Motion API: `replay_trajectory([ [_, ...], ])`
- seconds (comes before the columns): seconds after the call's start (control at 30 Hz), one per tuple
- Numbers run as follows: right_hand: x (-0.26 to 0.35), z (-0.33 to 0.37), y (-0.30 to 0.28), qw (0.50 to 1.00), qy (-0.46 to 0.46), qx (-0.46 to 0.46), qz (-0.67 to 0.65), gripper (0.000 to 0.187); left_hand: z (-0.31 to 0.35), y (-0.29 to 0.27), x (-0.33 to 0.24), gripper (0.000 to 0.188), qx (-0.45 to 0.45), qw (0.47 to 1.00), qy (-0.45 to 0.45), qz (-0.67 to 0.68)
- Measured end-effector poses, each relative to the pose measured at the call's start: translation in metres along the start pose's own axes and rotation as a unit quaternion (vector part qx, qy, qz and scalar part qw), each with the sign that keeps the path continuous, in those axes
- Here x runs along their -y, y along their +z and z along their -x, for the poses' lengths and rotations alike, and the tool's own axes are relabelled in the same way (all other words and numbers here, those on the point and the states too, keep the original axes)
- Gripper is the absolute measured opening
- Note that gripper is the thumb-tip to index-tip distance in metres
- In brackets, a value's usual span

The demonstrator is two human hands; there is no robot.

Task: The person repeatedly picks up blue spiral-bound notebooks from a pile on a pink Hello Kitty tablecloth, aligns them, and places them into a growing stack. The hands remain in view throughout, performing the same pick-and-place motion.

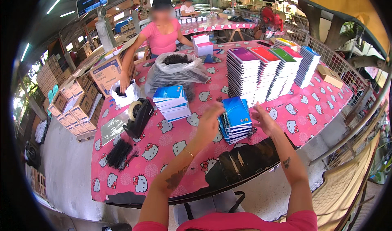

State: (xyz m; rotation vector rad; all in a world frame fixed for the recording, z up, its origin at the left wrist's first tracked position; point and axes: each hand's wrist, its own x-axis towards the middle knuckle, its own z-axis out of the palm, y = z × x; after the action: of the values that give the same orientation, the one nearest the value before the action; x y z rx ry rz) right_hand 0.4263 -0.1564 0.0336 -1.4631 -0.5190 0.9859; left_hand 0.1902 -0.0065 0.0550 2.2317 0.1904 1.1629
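A short stack of blue-covered spiral notebooks (237,115) stands in front of me on the pink patterned tablecloth, its layers slightly uneven. At its left side is my left hand (210,119), fingers stretched toward the top cover; whether they touch it I cannot tell. On the other side my right hand (264,119) is raised with its fingers apart, holding nothing. To the left sits a stack of blue-covered booklets (171,104) with no coils visible. Loose black plastic binding coils (117,154) lie near the table's front left.
Tall notebook stacks with purple (244,54), red, green and blue covers stand at the right back. A black tape dispenser (139,119), a bulging plastic bag (173,76) of coils and a small cardboard box (330,77) share the table. Across it, a co-worker (163,34) reaches into a white bag (124,93).
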Motion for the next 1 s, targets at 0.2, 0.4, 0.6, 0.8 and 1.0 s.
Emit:
replay_trajectory([
  [0.2, 0.012, -0.018, 0.039, 0.977, 0.092, 0.193, 0.009, 0.111, 0.014, 0.028, 0.021, 0.064, -0.054, 0.732, -0.483, 0.477],
  [0.4, 0.022, -0.011, 0.051, 0.969, 0.151, 0.193, 0.031, 0.103, 0.005, 0.056, 0.013, 0.066, -0.090, 0.676, -0.489, 0.545],
  [0.6, -0.008, 0.030, 0.031, 0.977, 0.094, 0.186, -0.037, 0.105, 0.029, 0.051, -0.019, 0.062, -0.058, 0.654, -0.468, 0.591],
  [0.8, -0.026, 0.109, 0.022, 0.990, 0.017, 0.101, -0.101, 0.107, 0.057, 0.062, -0.043, 0.075, 0.031, 0.629, -0.473, 0.616],
  [1.0, -0.056, 0.169, 0.047, 0.984, -0.156, -0.033, -0.085, 0.104, 0.067, 0.053, -0.065, 0.075, 0.110, 0.612, -0.442, 0.646],
])
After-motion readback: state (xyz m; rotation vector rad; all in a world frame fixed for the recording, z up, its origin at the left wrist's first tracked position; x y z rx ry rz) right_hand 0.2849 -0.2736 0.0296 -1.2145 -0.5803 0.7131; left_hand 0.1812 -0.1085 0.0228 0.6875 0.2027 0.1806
